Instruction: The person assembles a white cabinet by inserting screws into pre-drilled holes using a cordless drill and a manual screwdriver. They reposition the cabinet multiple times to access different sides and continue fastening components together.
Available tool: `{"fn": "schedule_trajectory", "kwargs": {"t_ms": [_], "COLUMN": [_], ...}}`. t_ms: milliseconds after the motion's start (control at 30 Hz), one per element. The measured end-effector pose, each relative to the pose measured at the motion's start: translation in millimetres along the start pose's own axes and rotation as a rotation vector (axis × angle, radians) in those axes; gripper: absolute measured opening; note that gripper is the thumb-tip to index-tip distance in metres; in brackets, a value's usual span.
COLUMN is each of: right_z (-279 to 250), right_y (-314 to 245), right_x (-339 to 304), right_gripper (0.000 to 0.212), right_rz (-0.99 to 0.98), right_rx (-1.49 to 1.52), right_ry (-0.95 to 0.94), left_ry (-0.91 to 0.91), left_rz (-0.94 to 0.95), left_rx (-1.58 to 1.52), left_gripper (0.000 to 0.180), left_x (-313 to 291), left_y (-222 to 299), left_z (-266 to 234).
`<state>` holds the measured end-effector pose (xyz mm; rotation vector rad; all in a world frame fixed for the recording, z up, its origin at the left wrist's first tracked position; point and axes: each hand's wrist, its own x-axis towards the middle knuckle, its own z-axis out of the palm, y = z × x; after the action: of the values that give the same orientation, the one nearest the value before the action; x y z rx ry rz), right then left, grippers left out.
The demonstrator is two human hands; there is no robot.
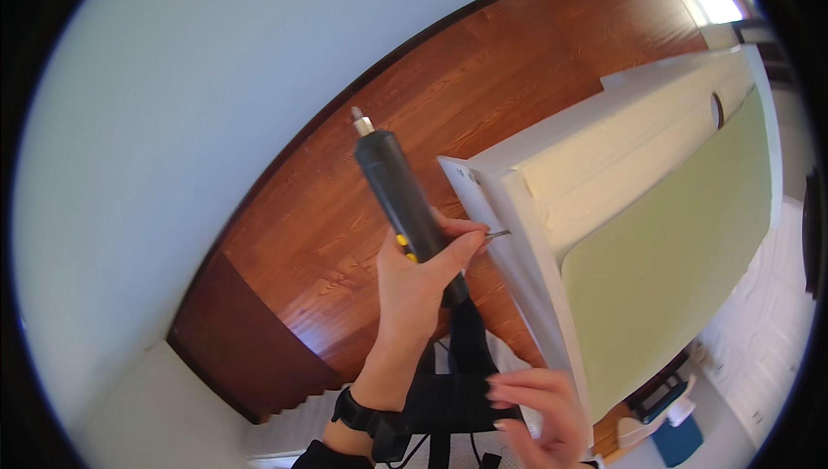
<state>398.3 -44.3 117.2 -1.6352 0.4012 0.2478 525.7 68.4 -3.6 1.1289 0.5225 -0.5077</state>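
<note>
My left hand (414, 283) is wrapped round a black, pen-shaped electric screwdriver (401, 193) with yellow buttons; its metal tip points up and away to the left. Between the thumb and forefinger of that hand sticks out a thin metal piece (498, 234), likely a screw or bolt, close to the edge of a white furniture piece (509, 210). Whether it touches the edge I cannot tell. Lower right, my right hand (548, 413) hovers with bent fingers apart and nothing visible in them. Small holes or fittings (467, 176) show at the white piece's near corner.
A pale green flat panel (673, 253) covers much of the white piece, on my right. Brown wooden floor (500, 63) runs alongside a pale wall (216, 63) with dark skirting. Beyond the furniture lie white bedding (759, 296) and a blue item (677, 441).
</note>
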Motion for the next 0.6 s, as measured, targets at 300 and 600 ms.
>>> {"fn": "schedule_trajectory", "kwargs": {"t_ms": [300, 600], "right_z": [-34.7, -14.3], "right_y": [10.9, 26.6], "right_x": [59.8, 75.6], "right_gripper": [0.061, 0.069], "right_rz": [-0.123, -0.362], "right_rx": [-0.731, -1.027], "right_ry": [0.199, 0.327], "left_ry": [-0.081, -0.101], "left_rz": [0.013, 0.020], "left_rx": [0.012, 0.038], "left_gripper": [0.023, 0.031], "left_x": [-5.2, 1.0], "left_y": [-9.1, -6.4], "left_z": [12.5, 9.2]}}
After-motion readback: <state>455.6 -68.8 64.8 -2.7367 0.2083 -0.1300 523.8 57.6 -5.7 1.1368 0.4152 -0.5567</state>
